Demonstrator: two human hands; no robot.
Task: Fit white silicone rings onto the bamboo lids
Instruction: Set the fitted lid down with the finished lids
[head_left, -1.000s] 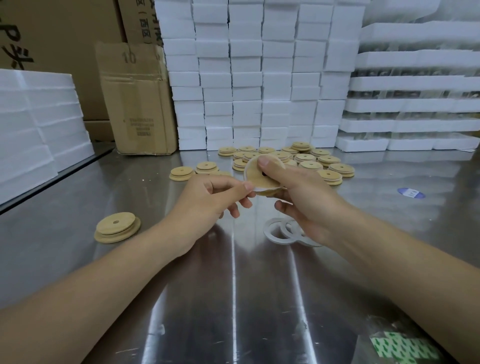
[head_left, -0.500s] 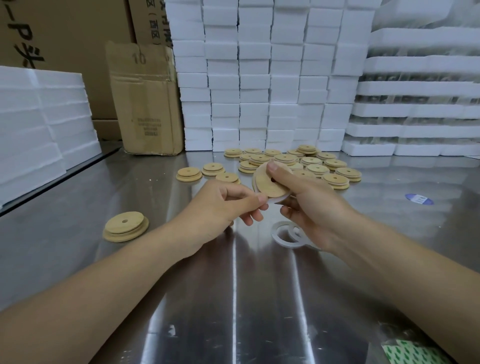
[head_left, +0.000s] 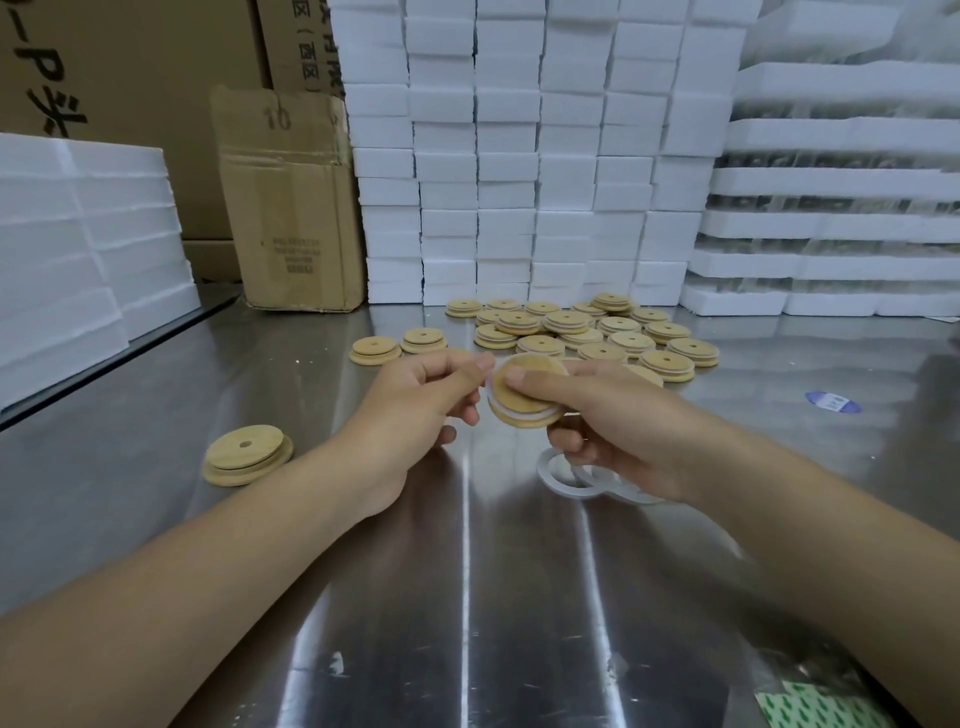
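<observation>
Bamboo lid (head_left: 527, 392): held in the air above the counter (head_left: 467, 597), between both hands, tilted toward the camera.
Ring (head_left: 522, 414): white, lying in the groove between the lid's two tiers on the near side. At the left rim it seems not fully seated.
Right hand (head_left: 623, 415): fingers curled under the lid, thumb flat across its top, gripping it.
Left hand (head_left: 415, 405): thumb and forefinger closed in a pinch at the lid's left rim, apparently on the ring.
Step in hand: seating the ring. It likely goes best by turning the lid in the right hand and pressing the ring down bit by bit, with no twist.
Spare rings (head_left: 558, 475): on the counter under the right hand, partly hidden.
Pile (head_left: 597, 332): lids beyond the hands.
Lone lid (head_left: 247, 457): well left.
In the way: nothing; foam blocks (head_left: 519, 156) and carton (head_left: 296, 208) stand well behind.
</observation>
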